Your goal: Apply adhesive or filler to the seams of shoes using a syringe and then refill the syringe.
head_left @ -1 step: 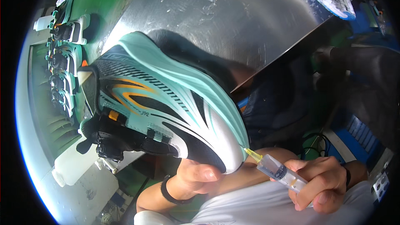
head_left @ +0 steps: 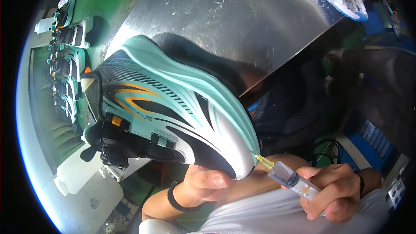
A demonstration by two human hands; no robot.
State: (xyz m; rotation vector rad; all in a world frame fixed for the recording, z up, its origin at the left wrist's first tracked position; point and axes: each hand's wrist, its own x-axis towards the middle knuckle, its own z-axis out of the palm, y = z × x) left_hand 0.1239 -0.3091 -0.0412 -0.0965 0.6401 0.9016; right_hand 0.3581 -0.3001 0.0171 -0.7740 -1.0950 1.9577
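Note:
A sneaker (head_left: 173, 108) in mint, white and black with orange lines is held tilted on its side, sole edge up and toe toward me. My left hand (head_left: 203, 184) grips it at the toe; the thumb shows and the other fingers are hidden behind the shoe. In my right hand (head_left: 331, 190) is a clear syringe (head_left: 290, 177) with a yellow tapered tip (head_left: 265, 162), fingers wrapped round its barrel. That tip meets the toe where the mint sole (head_left: 216, 91) joins the white upper, or sits right beside it.
A metal worktable (head_left: 260, 21) lies beyond the shoe, littered with white scraps. Several similar sneakers (head_left: 67, 63) stand in a row at left. A white plastic bottle (head_left: 73, 171) lies below them. Blue crates (head_left: 375, 141) and a dark-trousered leg (head_left: 368, 73) are at right.

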